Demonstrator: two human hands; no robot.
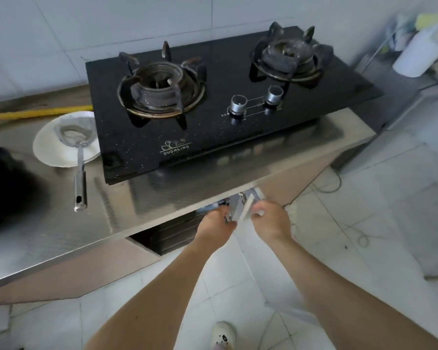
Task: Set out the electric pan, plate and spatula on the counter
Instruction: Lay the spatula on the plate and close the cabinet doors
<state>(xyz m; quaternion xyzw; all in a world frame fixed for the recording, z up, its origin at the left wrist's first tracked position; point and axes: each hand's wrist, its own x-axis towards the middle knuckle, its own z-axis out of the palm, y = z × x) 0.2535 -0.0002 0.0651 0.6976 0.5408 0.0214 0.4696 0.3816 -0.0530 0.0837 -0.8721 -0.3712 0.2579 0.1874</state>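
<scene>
A white plate [48, 152] lies on the steel counter [61, 236], left of the stove. A metal spatula [79, 157] rests with its blade on the plate and its handle pointing toward the counter's front edge. At the far left edge sits a large black rounded object [3, 188], cut off and blurred; it may be the electric pan. Both hands are below the counter's front edge. My left hand [216, 222] and my right hand [272, 219] each grip an edge of the grey cabinet doors [240, 207] between them.
A black two-burner gas stove [213, 102] fills the counter's middle and right. A yellow hose [36, 113] runs along the back left. Dark open cabinet space [172, 236] shows under the counter. A white paper roll [422, 49] stands at the far right, above a tiled floor [364, 198].
</scene>
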